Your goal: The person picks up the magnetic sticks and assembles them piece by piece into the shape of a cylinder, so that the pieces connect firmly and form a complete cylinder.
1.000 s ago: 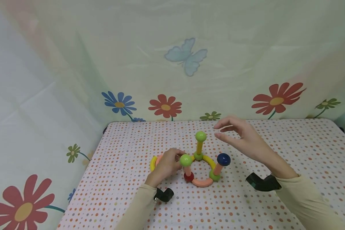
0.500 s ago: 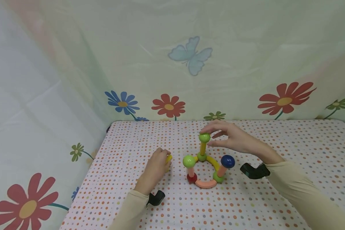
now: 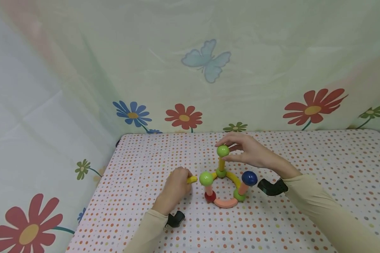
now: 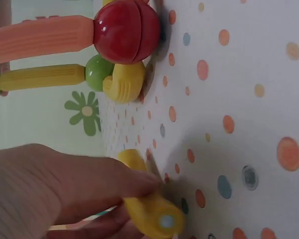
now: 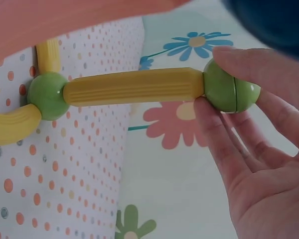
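My left hand (image 3: 175,186) pinches a yellow curved rod (image 4: 154,216) just above the table, left of a toy frame. A silvery magnet shows in the rod's near end. The frame has a ring of curved rods joined by balls, with three upright rods on it. At the back, my right hand (image 3: 248,151) holds the light green ball (image 5: 229,89) on top of the straight yellow rod (image 5: 134,87), thumb on one side and fingers on the other. Another green ball (image 3: 206,178) tops the front left upright, above a red ball (image 4: 127,31). A dark blue ball (image 3: 249,178) tops the right upright.
A salmon curved rod (image 3: 225,203) forms the ring's front side, and a yellow curved rod (image 3: 233,178) its back right. The dotted tablecloth (image 3: 228,232) spreads around the frame. Behind the table hangs a flowered curtain (image 3: 256,88).
My right hand has come left and down from beside the frame and taken hold of the rear green ball. My left hand has drawn away from the frame and now carries the yellow curved rod.
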Motion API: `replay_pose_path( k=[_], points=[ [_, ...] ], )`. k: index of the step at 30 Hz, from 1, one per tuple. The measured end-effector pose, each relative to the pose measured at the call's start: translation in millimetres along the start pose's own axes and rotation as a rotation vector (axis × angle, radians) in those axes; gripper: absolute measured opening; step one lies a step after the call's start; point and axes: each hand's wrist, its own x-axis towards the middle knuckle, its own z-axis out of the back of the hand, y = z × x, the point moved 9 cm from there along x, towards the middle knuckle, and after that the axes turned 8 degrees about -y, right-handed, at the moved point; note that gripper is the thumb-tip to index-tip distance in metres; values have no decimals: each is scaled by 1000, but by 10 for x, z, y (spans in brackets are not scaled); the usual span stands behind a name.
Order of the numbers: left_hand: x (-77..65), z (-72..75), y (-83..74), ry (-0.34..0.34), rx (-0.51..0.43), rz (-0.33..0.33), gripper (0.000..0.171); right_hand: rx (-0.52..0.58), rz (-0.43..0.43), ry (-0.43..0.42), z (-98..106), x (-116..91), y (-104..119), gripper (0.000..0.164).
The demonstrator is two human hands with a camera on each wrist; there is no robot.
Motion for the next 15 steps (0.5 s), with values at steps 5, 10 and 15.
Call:
replay_pose_path(
  k=[5,10,15],
  points=[
    [150,176,24,-12,-224,40,21,17,-13,-5,-6,-1,-32,37],
    [311,394,-100,11,-485,70,29,17,-31,-3,-11,-13,-48,38],
    [386,409,-315,105,-565,49,31,27,-36,-8,3,-28,-63,39]
  ],
)
